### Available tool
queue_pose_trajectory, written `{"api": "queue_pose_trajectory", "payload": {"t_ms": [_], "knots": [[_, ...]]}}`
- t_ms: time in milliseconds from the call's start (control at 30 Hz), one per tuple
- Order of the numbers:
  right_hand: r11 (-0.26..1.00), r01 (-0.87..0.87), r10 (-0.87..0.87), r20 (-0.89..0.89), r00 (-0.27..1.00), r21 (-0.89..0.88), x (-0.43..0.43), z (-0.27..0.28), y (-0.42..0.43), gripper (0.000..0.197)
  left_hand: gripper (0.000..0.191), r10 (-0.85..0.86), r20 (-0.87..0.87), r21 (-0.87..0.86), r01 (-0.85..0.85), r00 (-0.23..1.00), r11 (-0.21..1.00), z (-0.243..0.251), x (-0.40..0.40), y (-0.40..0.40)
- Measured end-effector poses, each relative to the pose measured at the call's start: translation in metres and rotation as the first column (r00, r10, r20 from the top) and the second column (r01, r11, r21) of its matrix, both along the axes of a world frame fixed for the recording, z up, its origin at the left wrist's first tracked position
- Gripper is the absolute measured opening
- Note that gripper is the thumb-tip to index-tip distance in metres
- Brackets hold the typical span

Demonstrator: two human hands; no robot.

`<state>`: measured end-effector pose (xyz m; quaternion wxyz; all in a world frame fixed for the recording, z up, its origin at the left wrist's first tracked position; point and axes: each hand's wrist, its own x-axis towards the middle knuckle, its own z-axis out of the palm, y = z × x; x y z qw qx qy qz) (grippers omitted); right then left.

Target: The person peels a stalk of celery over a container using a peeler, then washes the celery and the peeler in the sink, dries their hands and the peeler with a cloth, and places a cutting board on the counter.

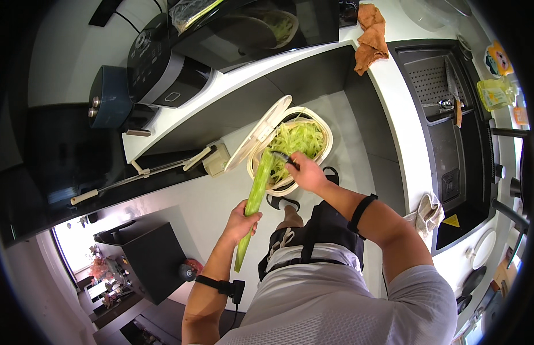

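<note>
A long, pale green peeled stem vegetable is gripped near its lower part by my left hand. Its upper end reaches over an open cream trash bin. My right hand is closed around a dark-handled peeler, whose head lies at or just beside the stem's upper end; whether it touches is not clear. Green peelings are heaped in the bin beneath both hands. The bin's lid stands raised on the left side.
A white counter with a dark sink runs along the right, an orange cloth on its corner. A broom and dustpan are left of the bin. A black slipper is just below it.
</note>
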<state>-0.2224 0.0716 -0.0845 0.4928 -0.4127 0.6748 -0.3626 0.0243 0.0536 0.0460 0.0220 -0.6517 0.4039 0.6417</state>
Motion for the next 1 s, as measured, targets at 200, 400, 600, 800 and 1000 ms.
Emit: {"api": "queue_pose_trajectory", "payload": {"t_ms": [200,400,600,800,1000], "knots": [[0.847,0.523,-0.503,-0.177,0.846,0.092,-0.059,-0.071,-0.067,0.03,0.033,-0.074,0.015,-0.035,0.074,0.997,0.997,0.003,0.003,-0.001],[0.968,0.108,0.0,-0.427,0.904,0.229,-0.052,-0.062,-0.098,0.033,0.036,-0.008,0.047,-0.044,0.01,0.999,0.999,0.016,0.013,0.019],[0.99,0.124,-0.075,-0.508,0.858,0.063,-0.043,-0.069,-0.092,0.029,0.036,0.081,0.043,-0.029,-0.08,0.996,0.996,0.025,0.021,0.027],[0.992,-0.036,0.062,-0.227,0.972,0.119,-0.003,-0.056,-0.055,0.032,0.047,0.138,-0.03,0.032,-0.137,0.99,0.99,0.019,0.022,0.021],[1.0,-0.008,0.008,0.006,1.0,0.019,0.007,-0.012,-0.029,0.036,0.051,0.156,-0.08,0.077,-0.149,0.985,0.986,0.012,0.01,0.015]]}}
